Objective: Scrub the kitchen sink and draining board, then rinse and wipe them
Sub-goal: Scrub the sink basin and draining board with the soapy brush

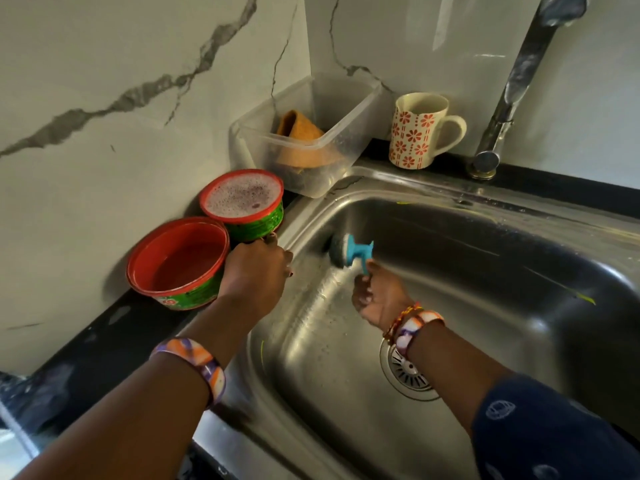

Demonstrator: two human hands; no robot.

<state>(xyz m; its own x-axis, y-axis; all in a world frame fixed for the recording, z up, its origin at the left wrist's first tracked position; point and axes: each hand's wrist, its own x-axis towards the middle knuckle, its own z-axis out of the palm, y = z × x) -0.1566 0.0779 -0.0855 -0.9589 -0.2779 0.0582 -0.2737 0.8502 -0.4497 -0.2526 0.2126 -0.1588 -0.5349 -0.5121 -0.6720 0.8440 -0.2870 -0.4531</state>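
Observation:
A steel sink [467, 258] fills the right of the head view, with its drain [407, 370] near my right wrist. My right hand [375, 296] grips the teal handle of a steel-wool scrubber [346, 252], whose pad presses against the sink's left inner wall. My left hand [258, 268] rests curled on the sink's left rim, beside the green tub; whether it grips anything is unclear.
Two red-rimmed green tubs stand on the dark counter at left: one with foamy soap [242, 199], one with clear water [178, 259]. A clear plastic box [311, 133] holding an orange cloth, a flowered mug [420, 129] and the tap [512, 84] stand behind the sink.

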